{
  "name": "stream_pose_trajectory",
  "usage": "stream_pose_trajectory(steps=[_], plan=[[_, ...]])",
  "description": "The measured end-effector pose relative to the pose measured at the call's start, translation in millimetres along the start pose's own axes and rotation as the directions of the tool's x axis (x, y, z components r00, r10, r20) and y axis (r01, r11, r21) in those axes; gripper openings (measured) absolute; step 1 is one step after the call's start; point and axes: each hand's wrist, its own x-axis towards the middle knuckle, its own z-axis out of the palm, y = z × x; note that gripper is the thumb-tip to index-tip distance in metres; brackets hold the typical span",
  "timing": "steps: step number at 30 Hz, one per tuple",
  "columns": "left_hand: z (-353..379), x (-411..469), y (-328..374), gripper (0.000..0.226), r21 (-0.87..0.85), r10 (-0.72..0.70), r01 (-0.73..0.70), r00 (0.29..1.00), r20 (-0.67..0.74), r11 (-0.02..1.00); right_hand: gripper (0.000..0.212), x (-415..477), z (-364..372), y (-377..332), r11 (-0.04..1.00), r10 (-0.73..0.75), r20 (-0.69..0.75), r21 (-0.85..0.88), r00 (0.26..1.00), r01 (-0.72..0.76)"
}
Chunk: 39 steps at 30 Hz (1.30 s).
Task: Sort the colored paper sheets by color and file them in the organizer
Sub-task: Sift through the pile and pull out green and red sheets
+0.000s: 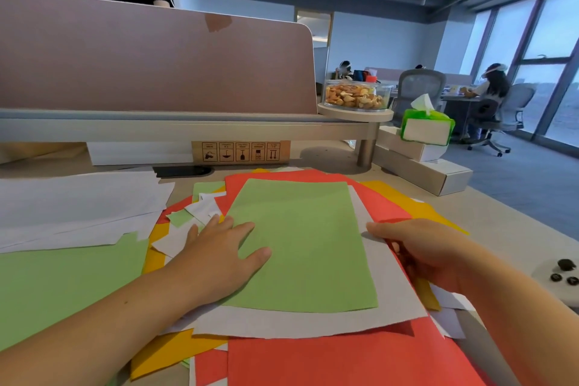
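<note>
red sheet [344, 360] nearest, at the desk's [501, 222] front edge, partly under a white sheet [391, 291]. green sheet [307, 244] lies flat on the white sheet, top of the mixed pile, centre of desk. left hand [216, 247]: fingers straight and spread, palm down on the green sheet's left edge. right hand [429, 254]: thumb on top of the white sheet's right edge, fingers curled beneath, pinching it. yellow sheet [163, 354] pokes out under the pile, front left. second green sheet [62, 285] flat at far left, white pile [78, 197] just behind it. nut bowl [355, 97] on a small shelf behind; tissue pack [427, 125] to its right.
</note>
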Motion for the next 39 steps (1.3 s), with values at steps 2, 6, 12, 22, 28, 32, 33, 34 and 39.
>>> stream_pose_trajectory(steps=[2, 6, 12, 22, 28, 32, 33, 34, 39], plan=[[0.0, -2.7, 3.2, 0.067, -0.024, 0.017, -0.017, 1.0, -0.008, 1.0, 0.029, -1.7, 2.5, -0.7, 0.997, -0.051, -0.032, -0.051, 0.998, 0.049], [0.2, -9.8, 11.9, 0.061, -0.073, 0.058, -0.06, 0.998, -0.037, 0.995, 0.056, -1.9, 4.2, -0.1, 0.932, -0.208, -0.233, -0.341, 0.95, 0.12], [2.5, -16.8, 22.9, 0.054, -0.122, 0.133, -0.145, 0.986, -0.098, 0.982, 0.041, 3.0, 6.1, 3.4, 0.885, -0.336, -0.362, -0.437, 0.87, 0.16], [-7.9, -7.5, 8.1, 0.012, -0.64, -0.088, -0.093, 0.966, -0.244, 0.763, 0.015, -4.7, 2.4, -2.1, 0.981, 0.045, -0.072, 0.191, 0.996, -0.03], [-9.2, 8.1, -10.7, 0.018, -0.732, -0.292, 0.003, 0.918, -0.268, 0.682, 0.018, 0.2, 2.9, -0.7, 0.993, -0.064, -0.176, 0.083, 0.982, 0.08], [-14.2, 13.1, -15.0, 0.022, -0.785, -0.358, 0.034, 0.901, -0.244, 0.619, 0.026, -3.0, -1.0, -3.3, 0.96, -0.036, -0.087, 0.274, 0.996, 0.059], [-16.6, 13.4, -14.1, 0.026, -0.783, -0.364, 0.043, 0.9, -0.24, 0.621, 0.025, -5.4, -3.6, -4.6, 0.954, -0.005, -0.056, 0.298, 0.998, 0.022], [-18.4, 13.2, -13.4, 0.029, -0.76, -0.359, 0.047, 0.899, -0.25, 0.648, 0.023, -7.6, -6.4, -6.4, 0.951, 0.03, -0.026, 0.309, 0.999, -0.021], [-8.5, 7.7, -15.2, 0.037, -0.422, -0.054, -0.104, 0.936, -0.347, 0.901, 0.009, -11.4, -2.6, -3.9, 0.996, 0.084, -0.18, -0.013, 0.98, -0.088]])
